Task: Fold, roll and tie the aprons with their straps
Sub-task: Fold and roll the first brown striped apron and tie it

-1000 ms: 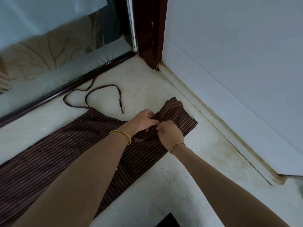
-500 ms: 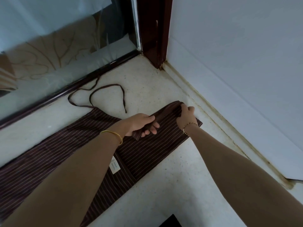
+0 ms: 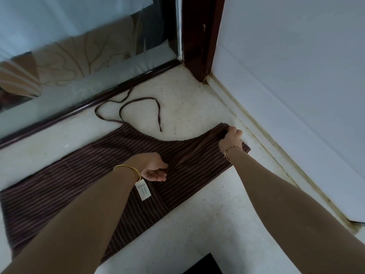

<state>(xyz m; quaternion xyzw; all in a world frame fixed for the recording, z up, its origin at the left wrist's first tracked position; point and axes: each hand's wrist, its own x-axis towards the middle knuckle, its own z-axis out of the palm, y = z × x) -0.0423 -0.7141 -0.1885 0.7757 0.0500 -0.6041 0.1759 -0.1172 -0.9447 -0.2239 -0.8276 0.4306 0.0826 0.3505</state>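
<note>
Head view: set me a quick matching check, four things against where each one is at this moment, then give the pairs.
Things:
1. loose strap
2. white label
3. right hand
4. left hand

Places:
A. at the far corner of the apron, near the wall, gripping it
B. at the apron's middle, holding a fold
C. looped on the bare floor by the door track
D. lying on the apron, close to the left hand

Pairs: 1-C, 2-D, 3-A, 4-B.
</note>
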